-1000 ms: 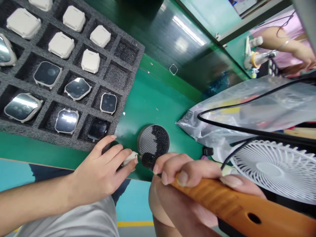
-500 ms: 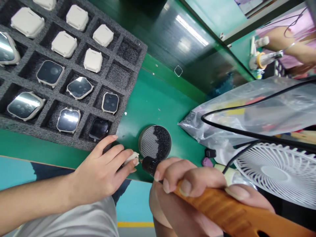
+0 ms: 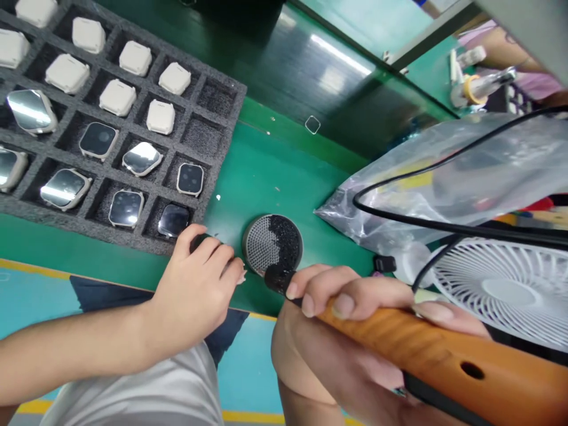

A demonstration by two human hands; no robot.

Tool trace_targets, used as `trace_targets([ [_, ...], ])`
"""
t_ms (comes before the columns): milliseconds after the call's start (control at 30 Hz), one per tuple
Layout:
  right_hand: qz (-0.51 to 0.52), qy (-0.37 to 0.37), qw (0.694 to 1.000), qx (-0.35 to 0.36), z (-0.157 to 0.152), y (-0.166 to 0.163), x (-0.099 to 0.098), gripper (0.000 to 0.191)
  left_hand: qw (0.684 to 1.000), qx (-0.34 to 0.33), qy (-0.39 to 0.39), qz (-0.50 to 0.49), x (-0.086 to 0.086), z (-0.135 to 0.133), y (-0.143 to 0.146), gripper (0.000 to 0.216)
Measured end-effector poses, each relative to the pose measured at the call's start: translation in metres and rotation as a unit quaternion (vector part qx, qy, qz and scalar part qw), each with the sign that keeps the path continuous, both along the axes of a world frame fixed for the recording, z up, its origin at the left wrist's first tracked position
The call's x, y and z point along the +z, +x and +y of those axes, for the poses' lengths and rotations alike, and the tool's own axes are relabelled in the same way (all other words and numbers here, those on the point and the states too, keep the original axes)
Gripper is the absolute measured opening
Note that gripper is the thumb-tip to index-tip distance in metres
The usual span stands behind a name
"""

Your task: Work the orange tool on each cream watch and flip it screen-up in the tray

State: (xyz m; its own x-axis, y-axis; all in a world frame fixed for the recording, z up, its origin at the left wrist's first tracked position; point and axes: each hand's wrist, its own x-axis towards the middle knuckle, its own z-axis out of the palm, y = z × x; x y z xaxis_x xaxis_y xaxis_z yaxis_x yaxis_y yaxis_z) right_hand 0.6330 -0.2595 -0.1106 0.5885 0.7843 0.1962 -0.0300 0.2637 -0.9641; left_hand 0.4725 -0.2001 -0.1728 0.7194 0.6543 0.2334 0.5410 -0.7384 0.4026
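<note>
My right hand (image 3: pixel 355 296) is closed around an orange electric screwdriver (image 3: pixel 399 343) with a black nose. Its nose lies by the near rim of a round dish (image 3: pixel 260 248) of small black screws, with a perforated grey face showing on one side. My left hand (image 3: pixel 199 284) is curled at the table edge, just past the corner of the foam tray (image 3: pixel 199 207). Between its fingers sits a watch case, mostly hidden; a white edge (image 3: pixel 241 277) pokes out at the fingertips and something dark shows beside the index finger.
The grey foam tray's pockets hold several white watch cases (image 3: pixel 161 116) and dark-screened watches (image 3: pixel 190 179). A clear plastic bag (image 3: pixel 399 177), a black cable (image 3: pixel 399 219) and a white fan (image 3: pixel 506 296) stand at right. Another person's arm (image 3: pixel 497 53) shows at top right.
The screwdriver's nose has drawn away from the white watch case towards the dish. My left hand has turned, hiding more of the case. The whole view has shifted slightly.
</note>
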Motion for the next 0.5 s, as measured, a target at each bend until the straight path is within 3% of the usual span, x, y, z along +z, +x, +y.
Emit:
trace_targets([
  [167, 0.007, 0.023, 0.999, -0.026, -0.008, 0.009, 0.001, 0.034, 0.998, -0.039, 0.053, 0.008, -0.001, 0.007, 0.008, 0.025],
  [300, 0.018, 0.031, 0.999, -0.020, -0.009, 0.014, 0.001, 0.033, 0.997, -0.042, 0.057, -0.018, -0.004, 0.009, 0.008, 0.021],
  [400, 0.027, 0.038, 0.998, -0.036, -0.010, 0.009, 0.001, 0.033, 0.992, -0.036, -0.034, -0.115, 0.001, 0.006, 0.006, 0.013],
  [500, 0.014, 0.049, 0.994, -0.093, -0.015, 0.002, 0.007, 0.031, 0.948, -0.038, -0.219, -0.228, 0.009, 0.001, 0.004, 0.014],
])
